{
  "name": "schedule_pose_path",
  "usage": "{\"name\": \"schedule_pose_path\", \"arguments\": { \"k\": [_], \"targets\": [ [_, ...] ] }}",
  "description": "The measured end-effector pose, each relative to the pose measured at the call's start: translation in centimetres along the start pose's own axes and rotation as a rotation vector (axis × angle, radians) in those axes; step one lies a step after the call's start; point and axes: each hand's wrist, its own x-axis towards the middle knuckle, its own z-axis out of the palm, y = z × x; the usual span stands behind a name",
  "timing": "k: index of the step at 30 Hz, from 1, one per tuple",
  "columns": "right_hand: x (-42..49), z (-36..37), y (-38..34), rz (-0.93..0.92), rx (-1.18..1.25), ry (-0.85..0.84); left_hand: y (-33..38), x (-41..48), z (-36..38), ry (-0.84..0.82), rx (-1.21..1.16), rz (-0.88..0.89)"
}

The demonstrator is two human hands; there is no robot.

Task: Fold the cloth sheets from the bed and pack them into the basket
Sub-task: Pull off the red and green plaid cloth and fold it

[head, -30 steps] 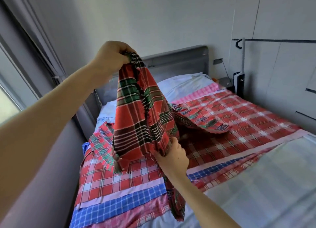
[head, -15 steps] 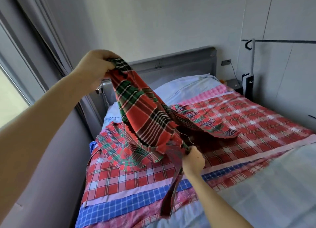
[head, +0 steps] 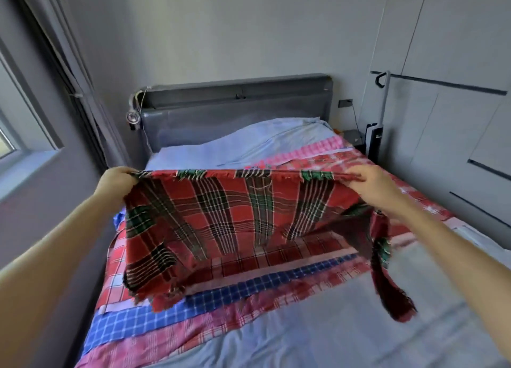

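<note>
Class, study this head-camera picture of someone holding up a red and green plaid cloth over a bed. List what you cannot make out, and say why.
- The basket: nowhere in the head view.
- Bed area behind the red and green plaid cloth: covered by it.
- Left hand and right hand fingertips: tucked into the cloth's top edge.
- How many cloths lie beneath the red checked sheet: overlapped; only the blue checked sheet edge and others show.
- Small object beside the grey headboard: too small.

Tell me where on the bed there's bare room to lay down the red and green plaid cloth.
Free: the pale sheet at the near end, below the pink fringed cloth. The pillow by the headboard is also bare. Crowded: the middle, layered with red checked and blue checked cloths under the plaid cloth that both hands hold.
</note>
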Motion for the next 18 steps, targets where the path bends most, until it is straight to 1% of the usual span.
{"name": "schedule_pose_path", "arguments": {
  "k": [2,4,5,6,9,11,13,15,17,18],
  "targets": [
    [-0.8,-0.8,1.3,0.029,-0.063,-0.258,-3.0,-0.2,1.2,-0.072,-0.032,-0.076],
    [-1.4,-0.4,2.8,0.089,-0.146,-0.500,-6.2,-0.6,2.3,-0.140,0.003,-0.100],
    [-1.4,0.1,3.6,0.104,-0.174,-0.584,-7.5,-0.7,2.7,-0.171,0.019,-0.113],
    [-1.2,0.9,4.6,0.111,-0.207,-0.622,-8.4,-1.1,2.9,-0.214,0.006,-0.145],
    [0.6,4.0,7.7,0.115,-0.406,-0.604,-10.4,-1.3,3.8,-0.321,-0.046,-0.222],
    [2.1,6.5,10.2,0.113,-0.562,-0.574,-11.1,-1.1,4.1,-0.405,0.026,-0.224],
    [3.8,8.5,12.8,0.135,-0.692,-0.521,-12.0,-0.5,4.5,-0.500,0.224,-0.167],
    [5.2,10.0,14.7,0.194,-0.787,-0.459,-13.0,0.2,5.2,-0.573,0.513,-0.058],
    [6.6,11.4,16.2,0.277,-0.789,-0.425,-13.8,1.5,6.4,-0.546,0.842,0.059],
    [7.3,12.4,17.1,0.309,-0.774,-0.430,-13.8,2.1,6.9,-0.533,0.944,0.061]
  ]
}}
